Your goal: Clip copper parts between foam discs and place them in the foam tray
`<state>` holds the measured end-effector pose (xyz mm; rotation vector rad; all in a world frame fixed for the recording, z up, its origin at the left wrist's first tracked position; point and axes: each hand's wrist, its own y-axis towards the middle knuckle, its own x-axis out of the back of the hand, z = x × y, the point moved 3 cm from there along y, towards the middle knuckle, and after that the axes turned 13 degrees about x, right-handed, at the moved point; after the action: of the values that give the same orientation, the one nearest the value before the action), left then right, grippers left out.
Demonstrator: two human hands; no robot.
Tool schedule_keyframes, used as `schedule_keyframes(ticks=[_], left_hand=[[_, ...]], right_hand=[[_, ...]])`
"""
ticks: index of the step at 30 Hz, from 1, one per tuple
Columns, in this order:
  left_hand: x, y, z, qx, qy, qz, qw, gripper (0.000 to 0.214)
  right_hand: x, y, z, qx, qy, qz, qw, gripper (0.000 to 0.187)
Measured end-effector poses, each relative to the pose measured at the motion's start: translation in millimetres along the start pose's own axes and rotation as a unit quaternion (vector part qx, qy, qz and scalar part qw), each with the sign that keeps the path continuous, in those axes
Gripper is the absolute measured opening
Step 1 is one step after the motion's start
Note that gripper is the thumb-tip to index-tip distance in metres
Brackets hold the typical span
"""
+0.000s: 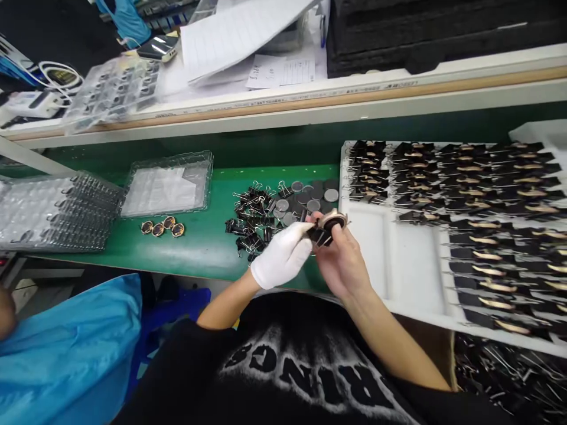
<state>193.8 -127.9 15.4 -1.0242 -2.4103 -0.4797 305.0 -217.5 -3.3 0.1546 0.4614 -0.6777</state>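
Observation:
My right hand (343, 262), bare, grips a round watch case (333, 219) with a gold-coloured rim and a dark face. A black binder clip (322, 237) sits at the lower left edge of the case. In a white glove, my left hand (283, 255) closes its fingertips on the clip; its exact grip is partly hidden. Just beyond the hands lies a heap of loose binder clips (254, 215), with dark and grey round discs (287, 206) beside it on the green bench (212, 254).
On the right, a white tray (416, 254) bears rows of clipped watch cases (491, 271). Several gold cases (163, 226) lie to the left, near a clear plastic tray (166, 186) and stacked clear trays (57, 209). A shelf edge (283, 100) spans the back. Someone's blue garment (75, 348) is at lower left.

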Motion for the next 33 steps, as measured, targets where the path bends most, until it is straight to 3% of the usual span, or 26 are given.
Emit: schedule_keyframes(ticks=[2, 4, 5, 9, 12, 15, 18, 21, 24, 27, 31, 33], left_hand=[[18.5, -5.3, 8.5, -0.022, 0.083, -0.074, 0.994, 0.028], [45.2, -11.7, 26.6, 0.004, 0.179, -0.157, 0.971, 0.023], [57.2, -16.4, 37.0, 0.017, 0.217, -0.162, 0.962, 0.022], [79.0, -47.8, 72.7, 0.009, 0.354, -0.051, 0.934, 0.026], [72.5, -73.4, 89.9, -0.001, 0.425, 0.024, 0.905, 0.044], [62.9, -86.4, 97.9, 0.009, 0.455, 0.035, 0.890, 0.031], [53.5, -88.7, 87.1, 0.003, 0.403, -0.018, 0.915, 0.030], [40.3, -84.4, 60.2, 0.036, 0.223, -0.112, 0.968, 0.031], [24.8, -71.4, 35.3, 0.105, 0.074, -0.119, 0.985, 0.038], [20.9, -52.6, 19.5, 0.108, 0.094, -0.029, 0.989, 0.042], [24.4, -35.1, 15.9, 0.114, 0.154, 0.166, 0.967, 0.049], [25.2, -30.3, 14.1, 0.117, 0.171, 0.195, 0.959, 0.057]], right_hand=[[19.2, -11.0, -2.9, 0.011, 0.009, -0.039, 0.999, 0.030], [39.5, -23.1, -5.7, 0.013, 0.009, -0.055, 0.998, 0.023], [48.5, -29.5, -7.1, 0.014, 0.001, -0.056, 0.998, 0.020], [65.9, -52.5, -13.1, 0.014, -0.060, -0.018, 0.998, 0.016], [60.3, -61.1, -19.3, -0.004, -0.066, 0.008, 0.998, 0.020], [46.9, -61.2, -25.6, -0.016, -0.059, 0.046, 0.997, 0.024], [29.2, -57.6, -30.1, -0.013, -0.080, 0.146, 0.986, 0.020], [12.5, -54.6, -31.5, -0.012, -0.081, 0.251, 0.965, 0.018], [8.3, -49.0, -26.5, -0.010, -0.067, 0.264, 0.962, 0.018], [17.6, -39.0, -12.5, 0.005, -0.095, 0.253, 0.963, 0.016], [31.8, -25.3, 12.6, 0.013, -0.144, 0.335, 0.931, 0.015], [36.7, -19.2, 22.5, 0.020, -0.169, 0.359, 0.918, 0.015]])
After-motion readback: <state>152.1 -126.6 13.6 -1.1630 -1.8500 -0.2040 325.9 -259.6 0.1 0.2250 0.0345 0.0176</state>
